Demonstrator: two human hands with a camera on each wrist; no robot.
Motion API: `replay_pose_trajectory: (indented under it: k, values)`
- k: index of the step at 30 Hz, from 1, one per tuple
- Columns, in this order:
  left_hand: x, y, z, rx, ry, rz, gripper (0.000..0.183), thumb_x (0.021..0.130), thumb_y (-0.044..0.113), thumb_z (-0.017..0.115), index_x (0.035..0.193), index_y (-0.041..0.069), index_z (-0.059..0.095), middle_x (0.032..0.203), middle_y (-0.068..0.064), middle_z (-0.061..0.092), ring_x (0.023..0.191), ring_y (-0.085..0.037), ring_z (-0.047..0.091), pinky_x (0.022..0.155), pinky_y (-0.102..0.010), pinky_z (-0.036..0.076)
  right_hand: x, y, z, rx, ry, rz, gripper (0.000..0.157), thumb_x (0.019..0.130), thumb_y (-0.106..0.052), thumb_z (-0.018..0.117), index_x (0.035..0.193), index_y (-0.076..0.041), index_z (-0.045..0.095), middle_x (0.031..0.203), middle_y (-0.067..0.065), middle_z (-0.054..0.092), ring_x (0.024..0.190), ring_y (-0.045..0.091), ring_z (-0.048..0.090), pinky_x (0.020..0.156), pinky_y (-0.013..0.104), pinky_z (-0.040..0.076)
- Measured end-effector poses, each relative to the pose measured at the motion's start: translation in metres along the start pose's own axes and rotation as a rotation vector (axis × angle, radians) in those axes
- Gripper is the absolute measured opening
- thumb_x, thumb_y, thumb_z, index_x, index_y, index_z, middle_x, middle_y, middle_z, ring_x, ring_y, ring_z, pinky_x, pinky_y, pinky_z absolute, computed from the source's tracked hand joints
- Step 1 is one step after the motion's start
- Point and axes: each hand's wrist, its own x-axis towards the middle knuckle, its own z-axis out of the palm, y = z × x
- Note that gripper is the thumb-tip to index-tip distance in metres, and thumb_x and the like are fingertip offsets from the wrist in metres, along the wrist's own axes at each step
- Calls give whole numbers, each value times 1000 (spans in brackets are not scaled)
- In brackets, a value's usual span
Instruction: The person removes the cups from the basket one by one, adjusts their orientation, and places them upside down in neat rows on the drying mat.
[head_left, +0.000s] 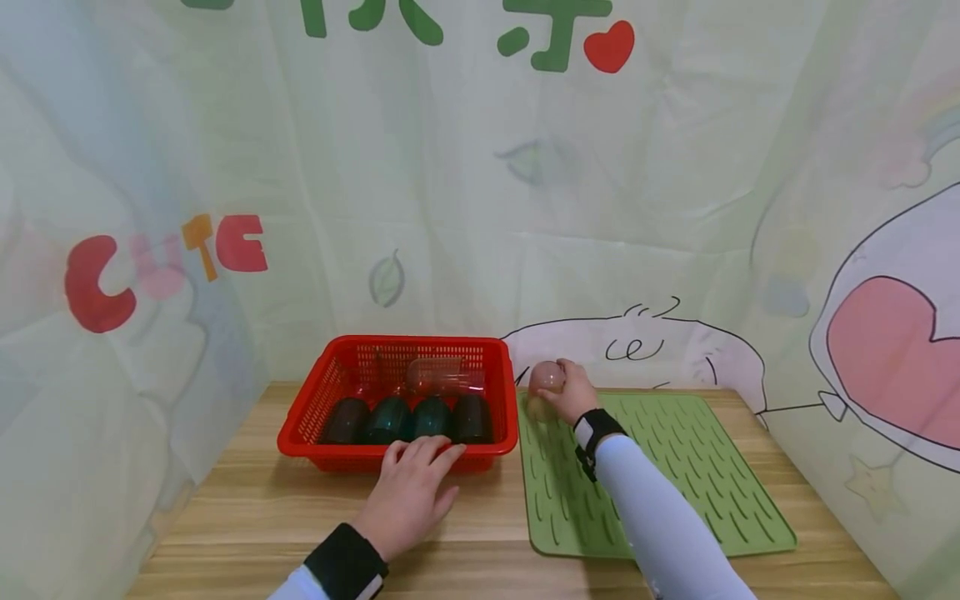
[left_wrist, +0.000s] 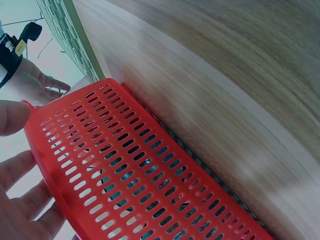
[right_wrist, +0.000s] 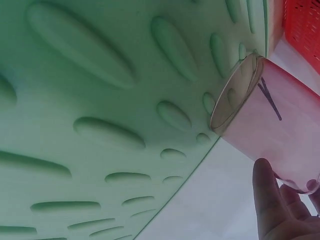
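Note:
My right hand holds a clear pinkish cup turned upside down at the far left corner of the green mat. In the right wrist view the cup has its open rim right at the mat and a dark mark on its side; the fingers are near its base end. My left hand rests its fingertips on the front rim of the red basket, fingers extended. Inside the basket, several dark and teal cups lie in a row, with a clear cup behind them.
The basket stands on a wood-grain table, just left of the mat. A printed cloth hangs behind the table and along both sides. The mat's surface carries raised ridges.

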Motion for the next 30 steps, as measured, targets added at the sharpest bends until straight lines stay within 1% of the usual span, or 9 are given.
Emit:
replay_pose_trajectory:
  k: [12,17,20,24,28,30]
  values:
    - [0,1,-1,-5,5,-6,57,86,32,81,138,20,61,136,-5,60,128,-27,51,109,-57,35,-2,-1,-3,-8,-8,-16,77,94,-26,75,153,3,35,149,29,46,134,43,52,110,56,46]
    - [0,0,0,2,8,1,58,86,34,81,139,21,60,137,-4,60,128,-26,51,110,-56,35,-10,0,-9,-26,-9,-26,79,93,-27,75,153,4,33,151,30,43,138,44,48,113,56,43]
    - [0,-1,0,7,15,6,58,86,35,81,139,22,60,136,-4,60,128,-26,51,109,-56,35,-19,2,-18,-42,-7,-28,81,93,-30,75,154,3,32,154,29,40,140,44,46,113,57,42]
    - [0,-1,0,7,11,7,58,86,35,81,139,22,60,136,-4,60,128,-26,52,109,-56,36,-36,13,-30,-51,-27,-52,79,95,-31,72,155,2,31,153,29,43,135,45,51,107,56,48]
    - [2,-3,-1,4,-5,2,57,87,35,80,139,23,61,137,-4,60,129,-28,51,111,-58,36,-61,26,-45,-62,-62,-81,76,96,-28,70,155,0,31,146,28,50,126,44,57,98,54,53]
    - [3,-3,-3,7,-4,0,56,87,36,80,138,24,62,137,-5,60,130,-28,51,112,-59,36,-76,32,-52,-87,-78,-91,72,96,-26,71,153,0,36,140,26,55,121,42,60,94,53,54]
